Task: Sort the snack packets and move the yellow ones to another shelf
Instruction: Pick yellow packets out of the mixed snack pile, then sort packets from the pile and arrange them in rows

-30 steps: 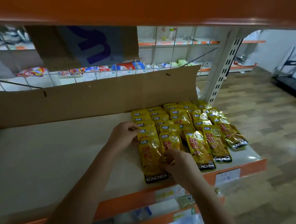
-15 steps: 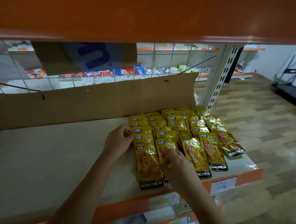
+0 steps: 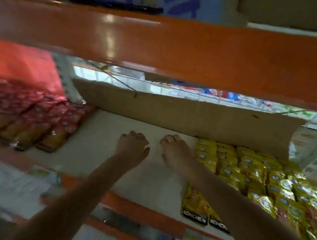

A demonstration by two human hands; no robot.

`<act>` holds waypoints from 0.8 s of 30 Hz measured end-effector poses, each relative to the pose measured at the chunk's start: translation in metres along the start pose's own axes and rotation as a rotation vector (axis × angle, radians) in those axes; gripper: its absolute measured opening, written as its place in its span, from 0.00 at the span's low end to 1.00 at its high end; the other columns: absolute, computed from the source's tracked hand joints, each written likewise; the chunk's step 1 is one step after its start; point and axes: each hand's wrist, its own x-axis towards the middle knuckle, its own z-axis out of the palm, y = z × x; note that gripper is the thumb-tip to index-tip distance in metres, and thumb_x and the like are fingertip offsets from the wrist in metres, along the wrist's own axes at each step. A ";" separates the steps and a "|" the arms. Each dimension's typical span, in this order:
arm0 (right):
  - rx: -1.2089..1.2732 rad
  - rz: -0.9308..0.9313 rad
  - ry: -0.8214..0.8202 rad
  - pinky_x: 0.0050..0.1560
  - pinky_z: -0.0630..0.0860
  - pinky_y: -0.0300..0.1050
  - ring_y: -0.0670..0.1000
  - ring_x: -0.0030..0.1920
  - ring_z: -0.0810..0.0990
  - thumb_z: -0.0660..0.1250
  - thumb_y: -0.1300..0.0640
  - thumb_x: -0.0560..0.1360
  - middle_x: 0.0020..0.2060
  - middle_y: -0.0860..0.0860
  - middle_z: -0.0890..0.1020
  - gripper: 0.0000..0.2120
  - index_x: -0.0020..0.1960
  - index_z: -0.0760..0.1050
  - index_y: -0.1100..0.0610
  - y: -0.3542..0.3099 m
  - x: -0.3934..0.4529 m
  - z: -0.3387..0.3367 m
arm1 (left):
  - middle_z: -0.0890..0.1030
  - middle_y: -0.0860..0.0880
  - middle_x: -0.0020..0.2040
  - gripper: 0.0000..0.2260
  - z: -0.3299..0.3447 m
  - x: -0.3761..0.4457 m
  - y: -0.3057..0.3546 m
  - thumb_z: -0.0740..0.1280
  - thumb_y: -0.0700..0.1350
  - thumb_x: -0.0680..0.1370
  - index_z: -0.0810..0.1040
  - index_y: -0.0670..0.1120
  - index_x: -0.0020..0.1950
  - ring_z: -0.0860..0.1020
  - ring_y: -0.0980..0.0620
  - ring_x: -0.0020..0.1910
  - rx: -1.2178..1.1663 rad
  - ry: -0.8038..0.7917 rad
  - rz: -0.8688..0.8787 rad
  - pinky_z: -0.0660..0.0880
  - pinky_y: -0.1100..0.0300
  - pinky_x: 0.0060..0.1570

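Reaching with loosely curled fingers, left hand (image 3: 132, 146) and right hand (image 3: 173, 151) hold nothing; go lower left of frame, check red packets (image 3: 33, 115) for yellow packets (image 3: 247, 172).

Two hands (image 3: 150, 149) show, both empty. The yellow packets (image 3: 254, 178) lie in about five overlapping rows, too many and too blurred to count singly. The red packets (image 3: 33, 111) form one blurred heap.
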 end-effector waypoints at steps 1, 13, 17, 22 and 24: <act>0.010 -0.058 -0.026 0.67 0.64 0.48 0.56 0.67 0.63 0.62 0.58 0.76 0.68 0.55 0.66 0.23 0.70 0.63 0.59 -0.011 0.012 0.000 | 0.72 0.51 0.67 0.17 -0.002 -0.008 -0.016 0.54 0.52 0.82 0.72 0.50 0.68 0.69 0.50 0.65 0.018 -0.024 -0.044 0.67 0.55 0.60; 0.101 -0.579 0.061 0.62 0.67 0.51 0.59 0.64 0.69 0.59 0.54 0.77 0.62 0.59 0.71 0.16 0.62 0.69 0.61 -0.273 0.128 -0.033 | 0.76 0.45 0.62 0.16 -0.032 -0.160 -0.232 0.55 0.50 0.81 0.74 0.48 0.65 0.73 0.43 0.63 0.077 0.088 -0.629 0.72 0.52 0.56; 0.103 -0.677 0.090 0.59 0.70 0.49 0.59 0.62 0.70 0.60 0.55 0.77 0.62 0.57 0.71 0.15 0.62 0.69 0.60 -0.383 0.156 -0.041 | 0.76 0.46 0.62 0.15 -0.036 -0.207 -0.319 0.58 0.50 0.80 0.76 0.48 0.63 0.73 0.44 0.62 0.104 0.081 -0.737 0.72 0.52 0.55; 0.131 -0.716 0.094 0.62 0.69 0.51 0.58 0.65 0.67 0.61 0.54 0.77 0.65 0.56 0.69 0.19 0.66 0.66 0.58 -0.498 0.194 -0.050 | 0.75 0.46 0.65 0.17 -0.042 -0.245 -0.417 0.60 0.50 0.79 0.74 0.48 0.66 0.70 0.45 0.65 0.144 0.059 -0.835 0.71 0.52 0.58; 0.130 -0.712 0.067 0.61 0.67 0.51 0.58 0.66 0.65 0.60 0.50 0.79 0.66 0.56 0.67 0.20 0.68 0.65 0.58 -0.531 0.209 -0.052 | 0.74 0.46 0.65 0.18 -0.038 -0.254 -0.457 0.61 0.52 0.78 0.73 0.48 0.66 0.70 0.45 0.65 0.150 0.050 -0.859 0.71 0.51 0.57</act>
